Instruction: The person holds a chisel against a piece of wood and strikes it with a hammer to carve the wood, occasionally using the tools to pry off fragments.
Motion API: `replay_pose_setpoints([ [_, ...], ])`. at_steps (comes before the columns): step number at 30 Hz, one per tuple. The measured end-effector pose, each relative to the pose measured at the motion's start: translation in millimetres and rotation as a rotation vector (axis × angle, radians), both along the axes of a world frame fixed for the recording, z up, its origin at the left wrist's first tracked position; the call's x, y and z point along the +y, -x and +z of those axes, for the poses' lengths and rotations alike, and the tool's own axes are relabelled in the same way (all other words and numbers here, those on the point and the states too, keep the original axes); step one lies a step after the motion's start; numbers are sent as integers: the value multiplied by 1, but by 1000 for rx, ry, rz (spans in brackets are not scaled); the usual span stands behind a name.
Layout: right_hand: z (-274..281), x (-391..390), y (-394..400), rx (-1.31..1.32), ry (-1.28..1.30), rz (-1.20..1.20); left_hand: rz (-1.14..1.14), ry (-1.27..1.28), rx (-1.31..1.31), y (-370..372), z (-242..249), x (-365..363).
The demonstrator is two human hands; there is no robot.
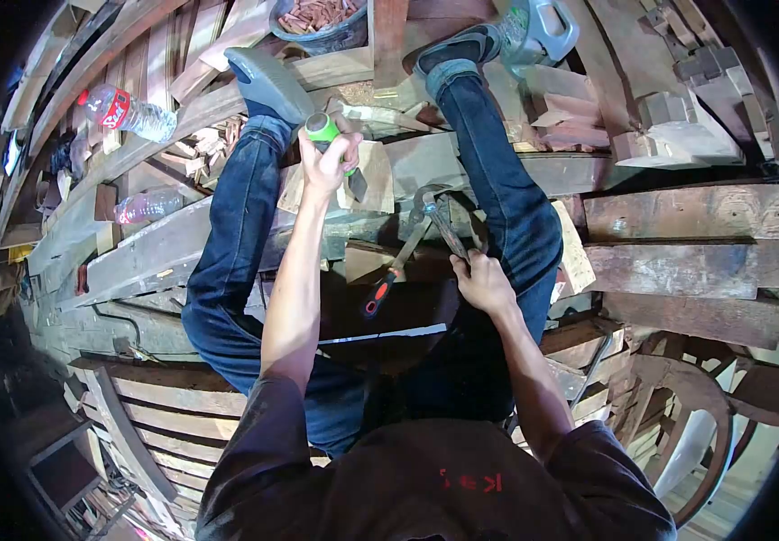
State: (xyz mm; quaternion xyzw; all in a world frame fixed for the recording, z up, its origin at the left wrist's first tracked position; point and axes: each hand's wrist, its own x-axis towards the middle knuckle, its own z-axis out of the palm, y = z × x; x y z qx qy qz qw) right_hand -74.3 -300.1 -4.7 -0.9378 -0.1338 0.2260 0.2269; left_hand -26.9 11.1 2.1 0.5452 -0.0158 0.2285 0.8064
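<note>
My left hand is closed round a green tool handle, held over a pale wood block between my legs. Below the fist, a dark blade-like part shows against the block. Lower right, beside my right thigh, my right hand is wrapped round the handle of a hammer-like tool. Its head end lies near a curved metal piece on the wood. A tool with a red and black handle lies just left of it, touching or close to the hammer's head.
A bucket of wood pieces stands ahead, with a clear jug to its right. Two plastic bottles, one with a red label, lie at the left. Stacked planks are at the right, near a round wooden frame.
</note>
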Motion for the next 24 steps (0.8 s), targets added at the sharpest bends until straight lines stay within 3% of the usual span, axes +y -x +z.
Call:
replay_pose_setpoints([
  [3,3,1,-1,33,7,-13,5,23,-6,4,3,2],
  [4,4,1,-1,48,11,-23,5,135,-11,4,1,3],
  [24,-1,0,-1,30,10,-10,18,127,9,1,2,2],
])
